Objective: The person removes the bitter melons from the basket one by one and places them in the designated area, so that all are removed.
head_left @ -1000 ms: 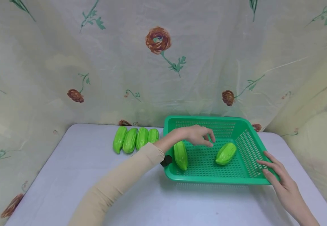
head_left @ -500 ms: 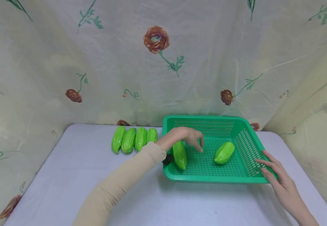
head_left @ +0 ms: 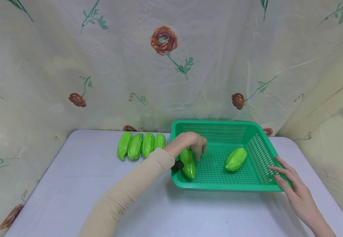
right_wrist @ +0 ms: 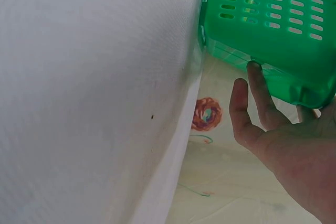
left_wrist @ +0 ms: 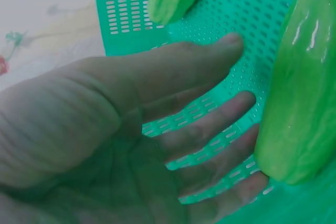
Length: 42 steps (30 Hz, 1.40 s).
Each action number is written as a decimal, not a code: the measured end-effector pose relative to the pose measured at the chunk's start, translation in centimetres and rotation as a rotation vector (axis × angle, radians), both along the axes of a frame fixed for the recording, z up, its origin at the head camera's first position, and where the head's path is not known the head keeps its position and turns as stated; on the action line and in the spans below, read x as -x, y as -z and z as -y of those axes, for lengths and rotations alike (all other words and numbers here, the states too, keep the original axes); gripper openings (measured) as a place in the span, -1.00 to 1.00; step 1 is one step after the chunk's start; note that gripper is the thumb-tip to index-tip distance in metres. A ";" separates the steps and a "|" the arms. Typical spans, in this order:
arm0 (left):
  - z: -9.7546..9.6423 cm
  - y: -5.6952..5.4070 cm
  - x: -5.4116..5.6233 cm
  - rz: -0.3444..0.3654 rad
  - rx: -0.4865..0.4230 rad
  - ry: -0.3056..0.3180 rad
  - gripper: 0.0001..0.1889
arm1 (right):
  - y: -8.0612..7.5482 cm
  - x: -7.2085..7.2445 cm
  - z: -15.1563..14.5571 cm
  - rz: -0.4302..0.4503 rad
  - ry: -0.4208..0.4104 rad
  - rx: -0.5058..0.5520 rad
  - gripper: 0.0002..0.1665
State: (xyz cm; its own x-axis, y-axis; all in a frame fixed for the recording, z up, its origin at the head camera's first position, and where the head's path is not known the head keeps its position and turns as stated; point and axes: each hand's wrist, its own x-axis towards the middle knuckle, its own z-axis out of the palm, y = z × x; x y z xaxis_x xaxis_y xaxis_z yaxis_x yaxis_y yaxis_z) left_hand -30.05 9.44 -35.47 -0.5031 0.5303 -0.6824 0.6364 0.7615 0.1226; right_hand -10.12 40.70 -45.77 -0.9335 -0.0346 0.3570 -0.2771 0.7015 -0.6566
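- Head view: left hand (head_left: pixel 196 144), empty fingers apart, hangs beside the long gourd (head_left: pixel 189 167), left in the basket (head_left: pixel 218 187).
- Right hand (head_left: pixel 298 193), fingers loose, touches its right side.
- Seemingly reaching; gripping would need curled fingers.

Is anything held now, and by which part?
The right hand holds the green rectangular plastic basket by its right rim near a corner; the left hand holds nothing.
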 end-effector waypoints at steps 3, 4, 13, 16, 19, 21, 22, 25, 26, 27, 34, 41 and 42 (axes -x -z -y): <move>0.0 -0.1 -0.1 -0.026 0.051 0.013 -0.39 | 0.0 0.0 0.0 0.001 0.000 -0.002 -0.56; 0.0 -0.1 -0.1 -0.034 0.072 0.020 -0.38 | -0.1 0.0 0.0 -0.001 -0.001 -0.003 -0.57; -0.4 0.2 0.0 -0.016 0.235 0.063 -0.29 | 0.0 0.0 0.0 0.011 -0.003 -0.005 -0.57; -0.4 0.2 0.0 -0.023 0.265 0.097 -0.29 | 0.0 0.1 0.1 0.007 -0.007 -0.003 -0.57; -0.4 0.1 0.0 -0.024 0.288 0.112 -0.30 | 0.0 0.1 0.0 0.007 -0.011 -0.001 -0.57; -0.4 0.1 0.1 -0.024 0.303 0.125 -0.33 | 0.0 0.1 0.0 0.008 -0.012 0.000 -0.57; -0.4 0.1 0.1 -0.026 0.310 0.132 -0.35 | 0.0 0.1 0.0 0.009 -0.011 0.001 -0.57; -0.3 0.1 0.2 -0.038 0.323 0.161 -0.44 | 0.0 0.1 0.0 0.009 -0.008 0.002 -0.57; -0.3 0.1 0.2 -0.043 0.321 0.163 -0.47 | 0.0 0.1 0.0 0.009 -0.007 0.002 -0.57; -0.3 0.1 0.2 -0.044 0.319 0.168 -0.49 | 0.1 0.1 0.0 0.009 -0.007 0.003 -0.57; -0.1 -0.1 0.0 -0.025 0.279 0.155 -0.53 | 0.1 0.0 0.0 0.012 -0.001 -0.002 -0.57; 0.9 -0.8 -0.5 0.025 0.145 0.077 -0.53 | 0.0 -0.1 0.0 0.005 -0.003 0.002 -0.57; 1.2 -1.0 -0.7 0.039 0.114 0.067 -0.52 | 0.0 -0.1 0.0 0.004 -0.002 0.002 -0.57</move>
State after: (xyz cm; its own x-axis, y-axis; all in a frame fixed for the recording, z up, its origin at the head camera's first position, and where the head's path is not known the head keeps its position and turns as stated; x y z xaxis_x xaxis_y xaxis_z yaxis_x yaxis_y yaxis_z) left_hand -29.35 8.27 -34.44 -0.4406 0.4801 -0.7586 0.6830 0.7276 0.0638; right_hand -10.06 40.73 -45.74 -0.9349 -0.0360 0.3531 -0.2760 0.6993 -0.6594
